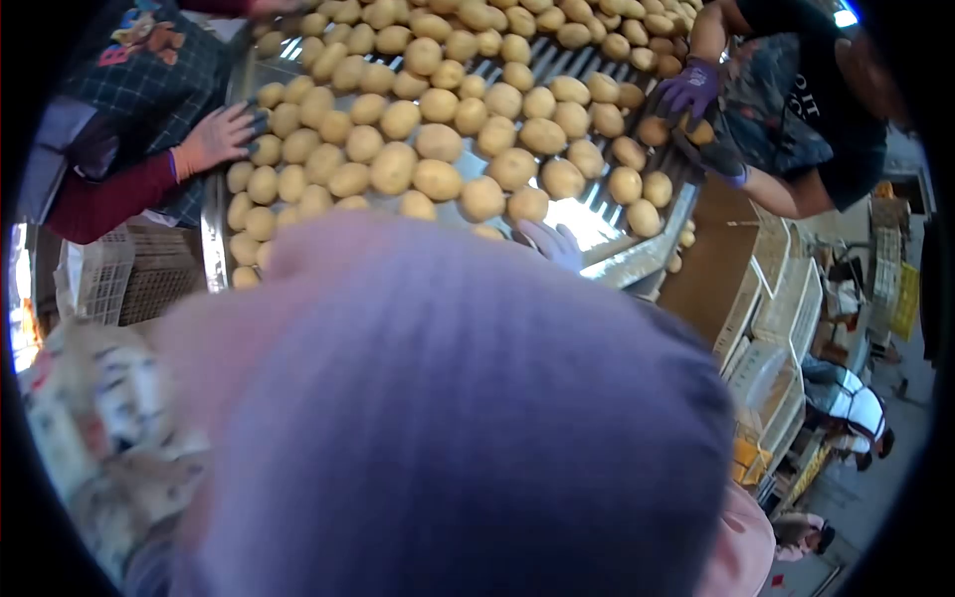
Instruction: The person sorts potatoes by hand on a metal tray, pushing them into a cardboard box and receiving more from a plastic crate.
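Observation:
A large, blurred purple cloth shape (468,418), perhaps headwear close to the camera, covers the lower middle of the view. Just past its upper edge shows my right hand (553,245) in a pale purple glove. Its visible fingers are spread at the near side of the metal sorting table (622,267), with no potato seen in them; the palm and wrist are hidden. Closest to those fingers are a potato (527,204) and another potato (482,198). My left hand does not show. Many potatoes cover the slatted surface.
At left, a co-worker's gloved hand (217,137) rests by the table edge. A right-hand co-worker's purple glove (688,88) and dark glove (718,157) are at potatoes. Plastic crates (104,267) stand lower left; a cardboard-lined bin (711,264) sits right.

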Action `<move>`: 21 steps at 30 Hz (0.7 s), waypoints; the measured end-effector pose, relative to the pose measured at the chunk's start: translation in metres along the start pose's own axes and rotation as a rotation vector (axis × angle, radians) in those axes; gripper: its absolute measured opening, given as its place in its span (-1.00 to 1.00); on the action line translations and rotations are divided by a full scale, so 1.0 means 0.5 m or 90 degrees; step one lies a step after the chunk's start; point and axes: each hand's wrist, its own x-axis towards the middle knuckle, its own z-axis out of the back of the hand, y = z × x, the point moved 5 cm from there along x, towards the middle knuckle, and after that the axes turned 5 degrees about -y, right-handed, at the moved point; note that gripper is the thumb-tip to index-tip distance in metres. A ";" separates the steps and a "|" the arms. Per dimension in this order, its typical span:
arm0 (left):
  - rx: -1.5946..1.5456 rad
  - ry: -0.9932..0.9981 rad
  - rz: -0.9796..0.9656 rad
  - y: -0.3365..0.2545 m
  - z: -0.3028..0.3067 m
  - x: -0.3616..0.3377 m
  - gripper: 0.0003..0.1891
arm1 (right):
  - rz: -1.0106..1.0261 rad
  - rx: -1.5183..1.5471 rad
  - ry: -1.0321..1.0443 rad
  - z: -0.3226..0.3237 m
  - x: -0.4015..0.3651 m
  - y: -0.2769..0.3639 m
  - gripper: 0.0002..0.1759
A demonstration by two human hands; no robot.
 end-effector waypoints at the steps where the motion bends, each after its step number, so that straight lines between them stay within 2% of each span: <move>1: 0.077 0.010 -0.056 0.035 -0.014 0.025 -0.54 | -0.006 -0.008 0.006 0.000 -0.005 0.001 -0.68; 2: -0.052 -0.149 -0.062 0.022 0.011 -0.003 -0.65 | -0.015 0.005 -0.014 -0.003 -0.002 0.001 -0.68; 3: -0.099 -0.127 -0.034 0.000 0.009 -0.007 -0.58 | -0.022 0.022 -0.035 -0.002 0.006 0.003 -0.68; 6: -0.076 -0.077 -0.035 0.007 0.000 -0.003 -0.60 | -0.050 0.047 -0.017 0.000 0.009 0.009 -0.69; 9: -0.100 -0.028 -0.008 -0.006 0.081 0.042 -0.62 | -0.088 0.038 0.018 0.006 0.014 0.014 -0.71; 11: -0.155 0.010 0.024 -0.036 0.225 0.079 -0.63 | -0.084 0.064 0.021 0.002 0.012 0.008 -0.71; 13: -0.345 0.056 0.101 -0.157 0.687 0.161 -0.64 | -0.092 0.067 0.044 0.002 0.017 0.009 -0.71; 14: -0.387 0.062 0.125 -0.191 0.791 0.178 -0.64 | -0.103 0.078 0.064 0.003 0.015 0.008 -0.71; 17: -0.431 0.077 0.172 -0.217 0.886 0.197 -0.65 | -0.093 0.087 0.046 -0.003 0.010 0.004 -0.73; 21: -0.443 0.081 0.218 -0.208 0.910 0.189 -0.65 | -0.088 0.073 0.049 0.002 0.010 0.009 -0.75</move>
